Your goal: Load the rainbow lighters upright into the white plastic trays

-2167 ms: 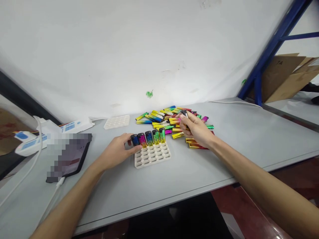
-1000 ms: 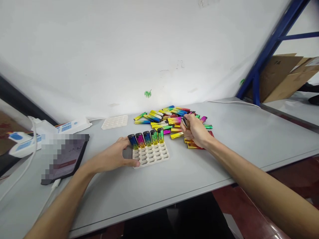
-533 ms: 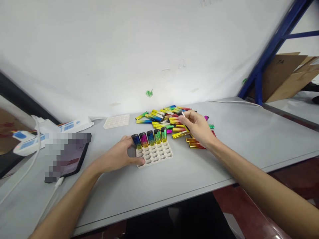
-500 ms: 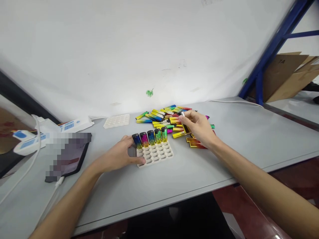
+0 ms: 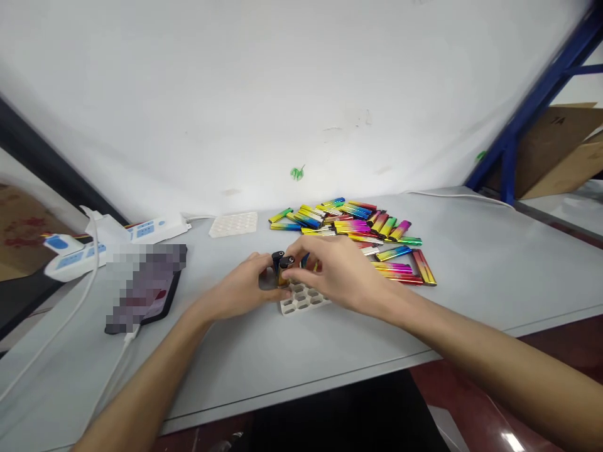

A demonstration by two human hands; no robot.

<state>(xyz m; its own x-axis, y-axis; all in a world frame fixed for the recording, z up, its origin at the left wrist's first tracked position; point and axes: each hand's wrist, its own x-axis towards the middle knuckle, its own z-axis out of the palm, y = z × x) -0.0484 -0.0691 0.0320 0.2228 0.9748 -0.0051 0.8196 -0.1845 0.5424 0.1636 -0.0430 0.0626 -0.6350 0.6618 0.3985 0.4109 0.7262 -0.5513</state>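
Note:
My right hand (image 5: 346, 273) pinches a lighter (image 5: 283, 276) with a black top between thumb and fingers. The lighter is upright over the left side of a white tray (image 5: 306, 300) with rows of holes. Right behind it, another black-topped lighter (image 5: 277, 258) stands in the tray. My right hand hides most of the tray and the other lighters standing there. Gripping the tray's left end is my left hand (image 5: 240, 285), its thumb at the near left corner. Beyond my hands lies a loose pile of shiny, multicoloured lighters (image 5: 353, 226).
A second white holed tray (image 5: 234, 224) lies near the wall. On the left are a phone (image 5: 146, 289) with a cable plugged in and white power strips (image 5: 153, 229). At the far right, a blue metal frame (image 5: 509, 166) stands before cardboard boxes (image 5: 560, 157).
My right hand has moved left from the pile to the tray, carrying a lighter. My left hand keeps its hold on the tray. The view has shifted slightly.

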